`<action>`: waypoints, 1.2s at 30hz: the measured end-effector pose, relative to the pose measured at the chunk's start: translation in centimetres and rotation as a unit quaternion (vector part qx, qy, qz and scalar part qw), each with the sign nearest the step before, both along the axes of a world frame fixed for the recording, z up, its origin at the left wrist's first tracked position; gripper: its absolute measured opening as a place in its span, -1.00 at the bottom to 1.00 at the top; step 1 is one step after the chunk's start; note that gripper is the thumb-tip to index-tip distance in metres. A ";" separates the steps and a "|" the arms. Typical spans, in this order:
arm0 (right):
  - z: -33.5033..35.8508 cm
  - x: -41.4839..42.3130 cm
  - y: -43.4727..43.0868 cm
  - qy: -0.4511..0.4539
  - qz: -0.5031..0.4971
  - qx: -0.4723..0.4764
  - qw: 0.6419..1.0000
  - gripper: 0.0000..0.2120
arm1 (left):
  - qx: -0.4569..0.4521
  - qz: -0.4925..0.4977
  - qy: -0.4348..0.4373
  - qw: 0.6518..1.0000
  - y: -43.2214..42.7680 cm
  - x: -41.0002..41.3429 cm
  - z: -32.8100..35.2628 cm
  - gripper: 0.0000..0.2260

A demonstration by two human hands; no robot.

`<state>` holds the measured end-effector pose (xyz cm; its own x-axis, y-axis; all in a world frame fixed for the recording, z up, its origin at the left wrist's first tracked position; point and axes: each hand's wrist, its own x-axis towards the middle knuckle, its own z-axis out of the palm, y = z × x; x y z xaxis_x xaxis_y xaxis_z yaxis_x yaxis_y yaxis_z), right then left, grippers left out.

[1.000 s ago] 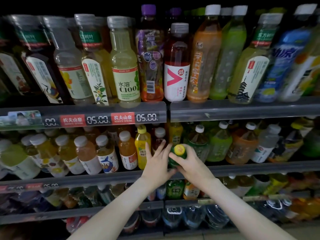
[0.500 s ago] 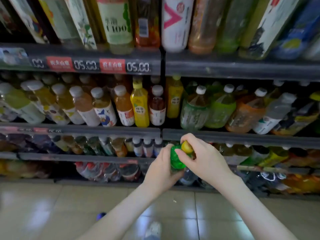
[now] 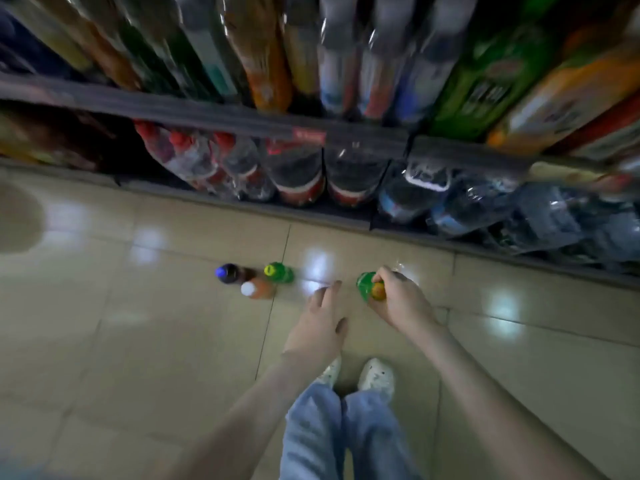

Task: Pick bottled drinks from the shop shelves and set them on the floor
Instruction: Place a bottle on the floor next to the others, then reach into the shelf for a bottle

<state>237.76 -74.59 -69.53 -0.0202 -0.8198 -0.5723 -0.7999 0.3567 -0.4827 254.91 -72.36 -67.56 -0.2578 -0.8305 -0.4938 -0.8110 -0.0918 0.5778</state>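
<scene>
Now your right hand [image 3: 398,301] grips the green bottle [image 3: 363,284] up by its yellow cap, fingers curled round it, low over the floor [image 3: 138,341] near the front edge of the bottom shelf [image 3: 329,216] (whether its base touches the tiles, I cannot tell). Your left hand [image 3: 322,327] hangs just beside it, fingers straight, holding nothing. Off to the left three stand clustered on the floor: a blue-capped dark bottle [image 3: 227,273], a white-capped orange bottle [image 3: 259,289] and a yellow-capped second green bottle [image 3: 280,272].
</scene>
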 end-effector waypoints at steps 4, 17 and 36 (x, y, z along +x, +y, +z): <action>-14.6 2.3 0.0 0.005 -0.012 0.051 0.999 -0.81 | 0.015 0.009 -0.042 0.999 0.3 1.3 -11.7 -0.47; -13.5 4.2 -0.7 0.038 0.048 0.124 0.990 -0.62 | 0.018 0.040 -0.031 0.999 -0.9 2.3 -9.2 -0.61; 49.1 1.7 -17.0 0.010 -0.032 -0.523 0.852 -0.33 | -0.450 0.068 0.128 0.881 -21.9 -4.5 47.3 -0.63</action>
